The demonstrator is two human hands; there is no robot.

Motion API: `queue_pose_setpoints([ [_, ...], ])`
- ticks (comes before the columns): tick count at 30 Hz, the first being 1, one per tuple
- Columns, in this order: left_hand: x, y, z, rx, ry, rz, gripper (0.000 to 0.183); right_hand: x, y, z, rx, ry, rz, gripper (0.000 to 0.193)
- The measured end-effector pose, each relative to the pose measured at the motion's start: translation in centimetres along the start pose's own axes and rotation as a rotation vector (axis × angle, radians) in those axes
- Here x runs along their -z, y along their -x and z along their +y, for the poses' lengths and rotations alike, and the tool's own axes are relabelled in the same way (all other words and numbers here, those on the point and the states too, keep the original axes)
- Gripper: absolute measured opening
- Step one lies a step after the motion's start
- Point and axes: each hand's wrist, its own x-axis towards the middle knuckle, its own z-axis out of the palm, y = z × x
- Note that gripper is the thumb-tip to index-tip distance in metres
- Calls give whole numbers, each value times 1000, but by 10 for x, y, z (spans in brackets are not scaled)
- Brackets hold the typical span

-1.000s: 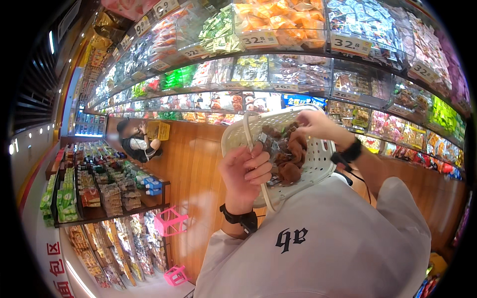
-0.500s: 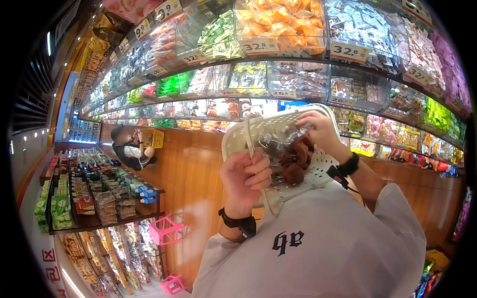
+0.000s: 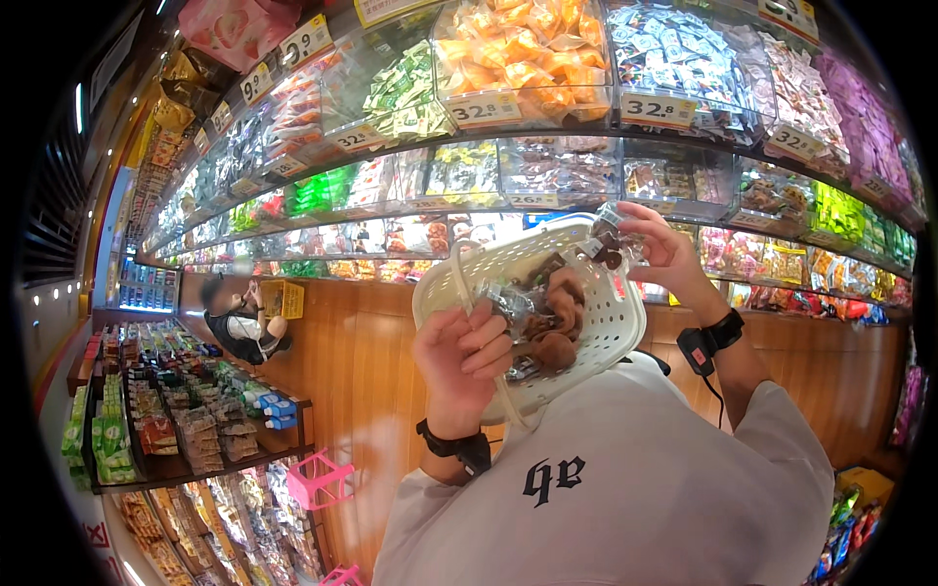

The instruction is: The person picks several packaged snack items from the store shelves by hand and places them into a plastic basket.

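The left hand's (image 3: 457, 359) fingers curl round the handle (image 3: 461, 273) of the pale basket (image 3: 508, 256), seemingly to keep it steady (brown plush-like item (image 3: 555, 350) inside), while the right hand's (image 3: 664, 252) fingers pinch a small clear packet (image 3: 608, 244) by its rim.

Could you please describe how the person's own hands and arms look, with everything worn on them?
The left hand and the right hand are ungloved. A black left wristband and a black right wristband are worn; by the latter sit a small dark box with a reddish marking and a thin black cable. The sleeves are short, pale grey.
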Motion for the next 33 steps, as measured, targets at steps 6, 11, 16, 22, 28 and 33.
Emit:
queue_pose_setpoints([
  [6,3,5,4,-11,23,10,21,32,-12,28,57,318,209,41],
  [11,18,16,14,-17,30,-25,25,60,-36,8,-277,537,665,37],
  [16,21,23,20,-53,24,-42,25,134,-62,43,-294,679,806,34],
  [22,29,26,24,-94,53,-55,26,176,-86,78,-693,1005,656,29],
  [28,37,33,28,-126,66,-64,25,151,-103,70,-828,1522,408,34],
  [33,33,34,28,-124,75,-37,25,170,-107,109,-548,1406,92,41],
])
